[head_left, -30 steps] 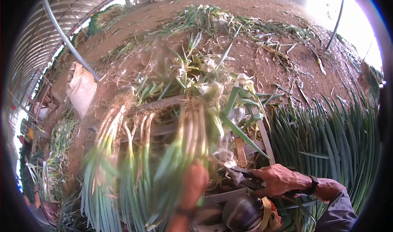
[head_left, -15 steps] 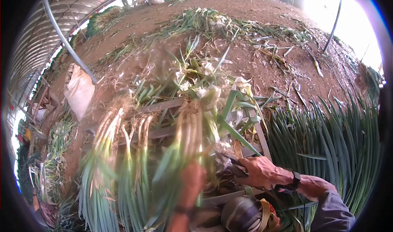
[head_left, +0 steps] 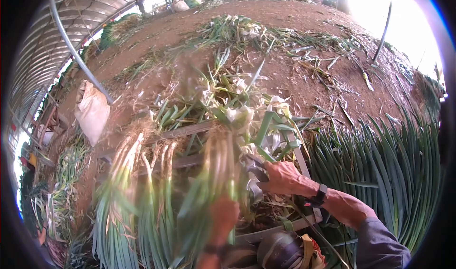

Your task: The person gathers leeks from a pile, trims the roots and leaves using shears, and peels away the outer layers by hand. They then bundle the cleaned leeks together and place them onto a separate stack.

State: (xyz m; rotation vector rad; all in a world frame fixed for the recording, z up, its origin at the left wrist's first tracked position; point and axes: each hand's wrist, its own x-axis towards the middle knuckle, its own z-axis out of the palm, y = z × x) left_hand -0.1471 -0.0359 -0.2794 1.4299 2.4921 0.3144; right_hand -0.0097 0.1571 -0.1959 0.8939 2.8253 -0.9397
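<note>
My left hand (head_left: 224,217) is blurred and looks closed around a bunch of long green onions (head_left: 219,157), white stems and roots pointing away. To its right, my right hand (head_left: 287,177) grips a dark grey hand tool (head_left: 257,168); its exact kind is partly hidden. The tool's tip lies close beside the stems of the bunch, among pale peeled leaves (head_left: 242,117). Left of my left hand, more green onions (head_left: 124,174) lie with roots up on a wooden slatted frame (head_left: 187,130).
Many long green leaves (head_left: 380,174) are piled at the right. A pale sack (head_left: 91,112) hangs at a metal pole (head_left: 78,55) on the left. Leaf scraps (head_left: 237,29) litter the brown soil ahead. A rounded striped dark object (head_left: 281,250) is below my hands.
My right hand has moved up and left with the dark tool, closer to the onion stems. My left hand stays in nearly the same place.
</note>
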